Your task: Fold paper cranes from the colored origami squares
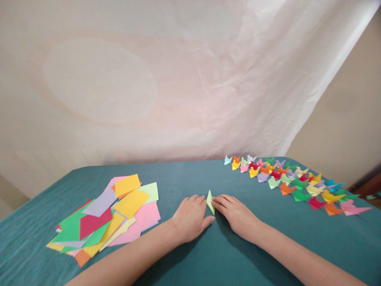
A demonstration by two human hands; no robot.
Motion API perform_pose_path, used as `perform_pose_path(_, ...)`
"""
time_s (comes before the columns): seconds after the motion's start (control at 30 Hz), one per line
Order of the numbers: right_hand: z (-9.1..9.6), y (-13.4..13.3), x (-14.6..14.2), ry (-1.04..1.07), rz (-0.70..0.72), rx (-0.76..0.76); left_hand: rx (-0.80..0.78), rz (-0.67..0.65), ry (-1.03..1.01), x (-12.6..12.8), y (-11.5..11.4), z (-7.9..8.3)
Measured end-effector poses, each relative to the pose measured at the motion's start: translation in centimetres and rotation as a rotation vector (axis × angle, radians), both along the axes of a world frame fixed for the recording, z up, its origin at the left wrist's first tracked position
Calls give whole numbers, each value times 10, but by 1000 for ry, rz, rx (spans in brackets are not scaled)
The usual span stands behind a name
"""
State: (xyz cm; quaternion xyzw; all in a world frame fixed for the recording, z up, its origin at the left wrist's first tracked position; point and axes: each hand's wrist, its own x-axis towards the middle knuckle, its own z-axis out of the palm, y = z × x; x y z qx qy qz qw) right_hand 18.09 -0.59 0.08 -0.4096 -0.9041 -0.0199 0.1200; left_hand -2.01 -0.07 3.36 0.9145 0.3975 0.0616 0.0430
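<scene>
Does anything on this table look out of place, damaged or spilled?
Nothing stands out. The coloured sheets lie in a loose pile at left, the folded figures stand in rows at right, and the left hand and right hand touch a pale green folded piece between them.

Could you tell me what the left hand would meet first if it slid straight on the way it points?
The left hand would most likely meet the pale green folded paper just ahead; they may already touch.

view: head | faces forward and down | close above teal table point(268, 246) | backdrop cloth point(178, 79) beyond
</scene>
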Motion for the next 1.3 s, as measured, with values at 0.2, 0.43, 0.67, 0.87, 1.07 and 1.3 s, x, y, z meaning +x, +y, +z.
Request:
perform_pose_path(0.2,2,0,0,-16,-5,-21,-8,7,-19,1,0,-1)
perform_pose_path(0.43,6,-1,-2,-1,-5,-31,-5,-1,-54,1,1,-3)
perform_pose_path(0.67,6,1,-2,5,-5,-44,-3,-8,-79,2,-1,-3)
perform_pose_path(0.87,5,1,-1,15,-4,-49,-14,-23,-103,2,-1,-4)
perform_pose_path(1.07,3,0,0,41,2,-49,-10,-62,-125,3,2,-7)
perform_pose_path(1.3,2,0,2,65,11,-53,8,-100,-132,2,3,-13)
